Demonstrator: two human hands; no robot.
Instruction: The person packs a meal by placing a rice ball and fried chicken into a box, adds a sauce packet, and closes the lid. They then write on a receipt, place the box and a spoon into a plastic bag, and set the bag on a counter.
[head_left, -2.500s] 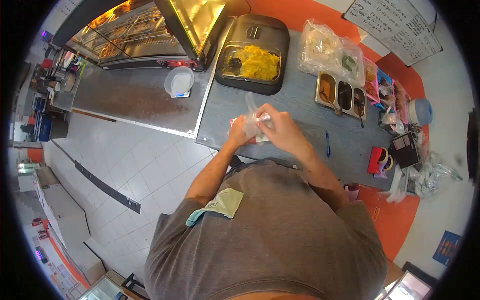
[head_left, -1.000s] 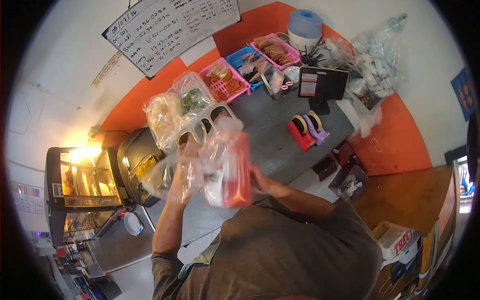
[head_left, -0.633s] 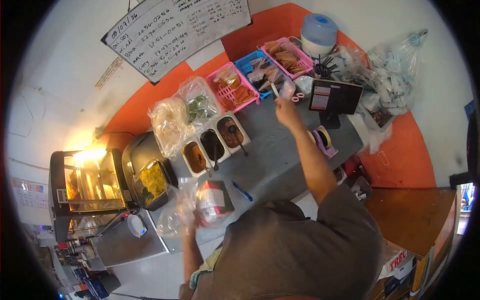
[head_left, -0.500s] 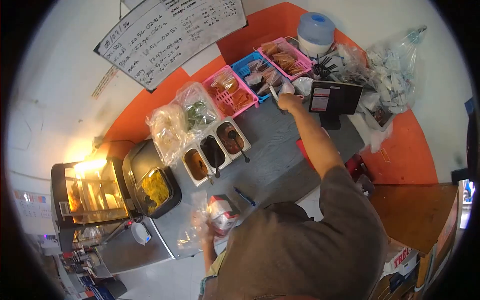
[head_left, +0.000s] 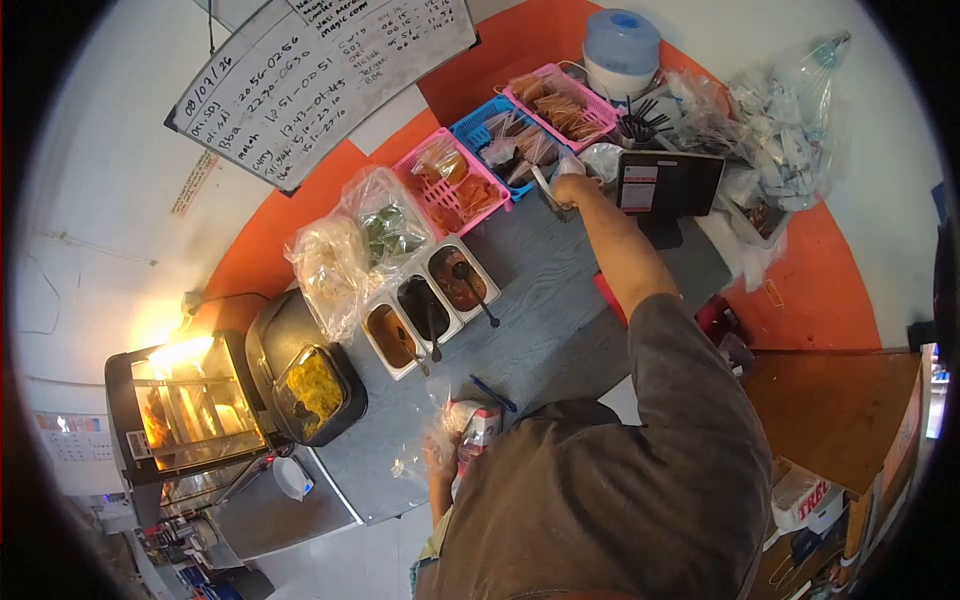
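My left hand (head_left: 437, 458) is at the near edge of the counter, closed on a clear plastic bag (head_left: 432, 420). A red and white box (head_left: 481, 430) stands right beside it, partly covered by my body. My right hand (head_left: 577, 190) reaches far over the counter, its fingers closed, beside a pale, narrow object (head_left: 543, 184). What those fingers hold is too small to name. Around that hand are a blue basket (head_left: 515, 185) of small packets and a black tablet screen (head_left: 668, 185). A blue pen (head_left: 493, 393) lies beyond the box.
Three steel tubs of sauce (head_left: 427, 310) with ladles sit mid-counter. Behind them are bags (head_left: 330, 260) and pink baskets (head_left: 478, 212). A black container of yellow food (head_left: 318, 390) and a lit display warmer (head_left: 195, 405) stand left. A water dispenser (head_left: 622, 55) is at the back.
My left hand and the plastic bag have shifted slightly right, and the box is now more hidden by the bag and my body. My right hand stays near the blue basket.
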